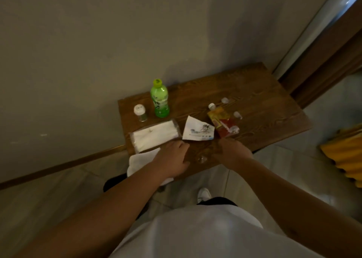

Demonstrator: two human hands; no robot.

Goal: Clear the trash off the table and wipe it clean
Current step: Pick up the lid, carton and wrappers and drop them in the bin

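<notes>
A small wooden table (244, 85) stands with its far long edge against the wall (98, 42); its right end reaches toward a door frame (323, 57), and its near long edge faces the person. The far right part of the top is bare wood.

The trash lies along the middle and near side. A white printed wrapper (196, 132) lies flat just right of a clear pack of tissues (154, 136), which sits at the near left corner. Right of the wrapper, a yellow and red drink pouch (222, 120) lies on its side, and three small caps are scattered around it, one at its top (211, 106), one farther back (224, 100) and one to its right (237, 114). A green bottle (159, 99) stands upright near the back left, with a small white-capped jar (140, 112) just left of it.

The left hand (172, 159) rests at the near edge, its fingers loosely curved and pointing toward the wrapper's near corner; they hold nothing that shows. A white cloth (141, 159) hangs over the near left edge beneath that wrist. The right hand (233, 153) is over the near edge just below the pouch, its back to the camera; whether its fingers grip anything cannot be told. A small clear object (201, 158), too blurred to name, lies on the edge between the hands.

On the floor to the right is a yellow ribbed thing (344, 155), well apart from the table.
</notes>
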